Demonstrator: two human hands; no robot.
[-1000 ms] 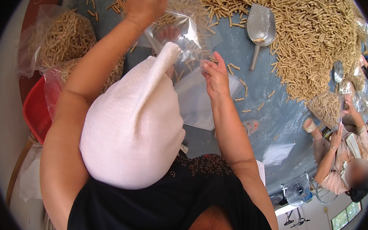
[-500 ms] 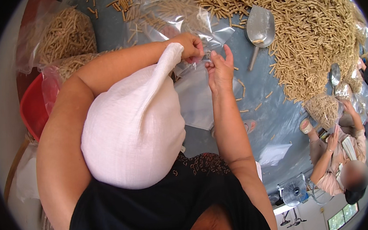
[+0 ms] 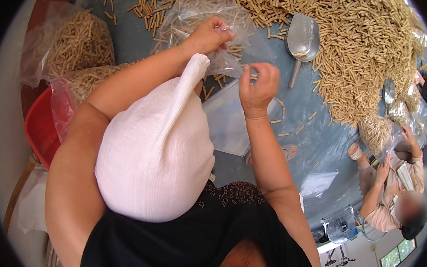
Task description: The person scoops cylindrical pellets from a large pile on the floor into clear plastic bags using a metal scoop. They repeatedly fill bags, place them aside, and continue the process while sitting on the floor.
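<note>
Head view only: left hand [image 3: 210, 35] at 12 o'clock is closed on the top edge of a clear plastic bag [image 3: 199, 19]; the bag lies over loose stick-shaped snacks on the blue sheet [image 3: 319, 140], just beside the big snack pile [image 3: 361, 36] at 1–2 o'clock. Right hand [image 3: 257, 85], slightly right of centre, has fingers curled and pinched; it appears to hold the bag's lower edge, but the film is too thin to confirm. Risks: thin film can slip from the pinch or tear if the hands pull apart unevenly. The white cloth bundle [image 3: 157, 148] blocks the centre, hiding part of the bag. The metal scoop [image 3: 301, 38] sits at 1 o'clock, unheld. Loose sticks underneath could snag the film.
</note>
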